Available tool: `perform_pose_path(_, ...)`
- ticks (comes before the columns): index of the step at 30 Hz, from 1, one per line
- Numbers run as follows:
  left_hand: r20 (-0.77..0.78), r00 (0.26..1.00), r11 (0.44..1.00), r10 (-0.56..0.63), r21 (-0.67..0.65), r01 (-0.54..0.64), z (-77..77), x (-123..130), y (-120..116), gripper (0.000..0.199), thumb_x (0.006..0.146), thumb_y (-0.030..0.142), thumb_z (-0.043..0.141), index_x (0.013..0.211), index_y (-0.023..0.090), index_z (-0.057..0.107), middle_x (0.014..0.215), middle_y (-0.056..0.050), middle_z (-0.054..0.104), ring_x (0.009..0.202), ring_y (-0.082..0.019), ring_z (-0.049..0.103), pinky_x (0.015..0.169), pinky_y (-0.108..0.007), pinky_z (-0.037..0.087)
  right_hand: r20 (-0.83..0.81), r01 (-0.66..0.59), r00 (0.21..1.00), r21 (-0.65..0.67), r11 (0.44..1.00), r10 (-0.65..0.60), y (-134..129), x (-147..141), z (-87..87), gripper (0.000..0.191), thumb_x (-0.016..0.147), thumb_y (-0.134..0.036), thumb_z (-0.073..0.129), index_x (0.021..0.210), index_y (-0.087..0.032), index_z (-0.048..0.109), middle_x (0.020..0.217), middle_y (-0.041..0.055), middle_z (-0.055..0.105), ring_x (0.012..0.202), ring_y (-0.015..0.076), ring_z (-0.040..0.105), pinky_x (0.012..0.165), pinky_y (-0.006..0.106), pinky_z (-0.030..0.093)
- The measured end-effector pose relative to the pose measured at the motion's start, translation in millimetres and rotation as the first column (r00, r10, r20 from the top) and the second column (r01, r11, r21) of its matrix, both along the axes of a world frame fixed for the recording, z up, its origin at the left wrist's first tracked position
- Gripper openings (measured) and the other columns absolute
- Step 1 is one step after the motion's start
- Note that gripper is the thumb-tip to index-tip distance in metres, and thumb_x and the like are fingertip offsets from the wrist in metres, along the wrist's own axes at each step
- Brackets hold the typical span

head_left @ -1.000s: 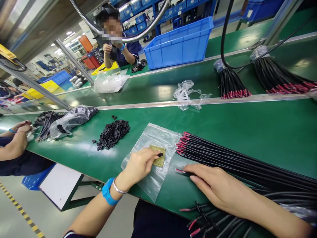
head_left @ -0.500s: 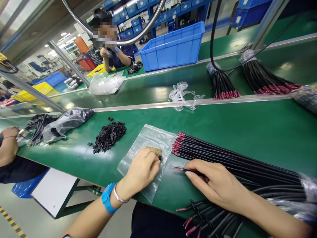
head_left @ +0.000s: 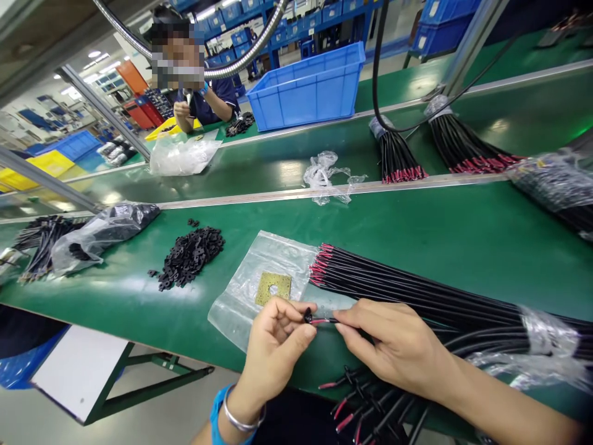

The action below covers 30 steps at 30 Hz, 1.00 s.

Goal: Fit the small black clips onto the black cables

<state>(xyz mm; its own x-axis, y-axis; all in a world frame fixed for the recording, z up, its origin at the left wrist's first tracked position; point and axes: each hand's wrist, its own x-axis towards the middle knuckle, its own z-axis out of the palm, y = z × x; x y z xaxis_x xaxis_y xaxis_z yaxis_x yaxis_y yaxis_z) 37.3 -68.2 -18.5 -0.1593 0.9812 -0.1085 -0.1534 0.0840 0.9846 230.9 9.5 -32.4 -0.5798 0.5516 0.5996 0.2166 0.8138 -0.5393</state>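
Observation:
My left hand (head_left: 275,346) pinches a small black piece (head_left: 307,316) between thumb and fingers. My right hand (head_left: 393,340) grips a black cable (head_left: 332,321) near its stripped end, whose red wire reaches the black piece. Whether the wire passes through the piece or only touches it, I cannot tell. Just beyond my left hand, a yellowish square pad (head_left: 274,288) with a round hole lies on a clear plastic bag (head_left: 241,290). A bundle of black cables (head_left: 398,277) with red ends lies beyond my right hand. Nearer me are loose cables (head_left: 365,408), some bearing black pieces.
A pile of small black pieces (head_left: 191,256) lies to the left on the green table (head_left: 259,213). Across the metal rail are crumpled plastic (head_left: 327,176), cable bundles (head_left: 399,154) and a blue bin (head_left: 306,89). A co-worker (head_left: 208,102) sits opposite.
My left hand has drawn back from the yellowish pad, bringing the black piece to the cable end in my right hand. The pad is now uncovered. The view has shifted slightly to the right.

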Motion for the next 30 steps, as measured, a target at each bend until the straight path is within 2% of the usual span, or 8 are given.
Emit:
perform_pose_path(3,-0.105,0.994,0.999,0.033,0.028,-0.03,-1.9,0,-4,0.022,0.078,0.019,0.079,0.087,0.018,0.059,0.104,-0.006,0.075,0.093,-0.014,0.07,0.082,-0.022,0.054,0.019,-0.002,1.0,0.039,0.999,0.001,1,2,1.3,0.012,0.089,-0.011,0.058,0.099,-0.016,0.062,0.073,0.0015,0.063,0.061,0.0113,0.056,0.058,0.025,0.044)
perform_pose_path(8,-0.001,1.0,0.999,0.024,-0.023,-0.024,-3.3,0,-6,0.031,0.071,0.02,0.084,0.092,0.018,0.062,0.099,-0.005,0.077,0.079,-0.013,0.071,0.076,-0.023,0.057,0.024,0.001,1.0,0.055,0.998,-0.002,0,4,6.4,0.012,0.089,-0.011,0.058,0.099,-0.016,0.061,0.075,0.0018,0.063,0.061,0.0112,0.056,0.057,0.025,0.044)
perform_pose_path(13,-0.138,0.99,0.999,0.028,-0.035,-0.033,-4.9,8,-5,0.03,0.067,0.018,0.086,0.09,0.018,0.067,0.095,-0.004,0.078,0.076,-0.011,0.071,0.074,-0.021,0.057,0.061,-0.092,0.994,0.065,0.994,0.089,0,5,8.5,0.017,0.088,-0.01,0.058,0.103,-0.016,0.061,0.07,0.0,0.06,0.058,0.0113,0.053,0.055,0.026,0.042)
perform_pose_path(16,-0.044,0.999,0.996,-0.022,-0.09,0.017,-8.2,16,-3,0.034,0.064,0.015,0.087,0.09,0.018,0.067,0.092,-0.004,0.077,0.078,-0.013,0.072,0.076,-0.022,0.058,0.094,-0.151,0.985,0.038,0.988,0.147,1,7,9.6,0.017,0.089,-0.011,0.054,0.104,-0.016,0.06,0.068,-0.0011,0.057,0.057,0.0112,0.052,0.054,0.026,0.041)
perform_pose_path(18,0.045,0.999,0.995,0.027,-0.099,-0.022,-10.5,21,0,0.035,0.062,0.015,0.088,0.089,0.018,0.066,0.09,-0.003,0.075,0.075,-0.012,0.071,0.072,-0.021,0.058,0.112,-0.135,0.985,0.01,0.991,0.133,2,10,10.9,0.016,0.089,-0.012,0.053,0.104,-0.016,0.058,0.071,-0.0003,0.057,0.058,0.0113,0.052,0.055,0.026,0.041)
perform_pose_path(22,0.034,0.997,0.997,0.076,-0.011,-0.075,-12.8,23,5,0.028,0.059,0.014,0.089,0.078,0.015,0.068,0.082,0.001,0.066,0.067,-0.009,0.067,0.065,-0.018,0.057,0.161,-0.123,0.979,-0.042,0.992,0.128,5,15,12.5,0.011,0.09,-0.013,0.05,0.099,-0.017,0.056,0.078,0.0015,0.059,0.065,0.0122,0.054,0.058,0.026,0.043)
perform_pose_path(26,-0.013,1.0,1.0,-0.01,0.02,0.01,-11.9,20,-1,0.041,0.066,0.013,0.086,0.102,0.021,0.067,0.085,-0.001,0.07,0.076,-0.015,0.073,0.072,-0.024,0.06,0.212,-0.132,0.968,-0.022,0.991,0.133,7,16,12.1,0.013,0.093,-0.014,0.048,0.099,-0.017,0.059,0.079,0.0023,0.06,0.071,0.0138,0.057,0.062,0.026,0.043)
perform_pose_path(30,-0.23,0.972,0.987,-0.042,0.144,0.077,-12.1,16,-7,0.039,0.074,0.016,0.08,0.11,0.024,0.07,0.095,-0.004,0.073,0.081,-0.019,0.074,0.075,-0.028,0.061,0.294,-0.11,0.948,-0.066,0.992,0.125,10,18,15.4,0.014,0.094,-0.019,0.048,0.1,-0.019,0.061,0.077,0.0015,0.056,0.065,0.0131,0.054,0.058,0.026,0.039)
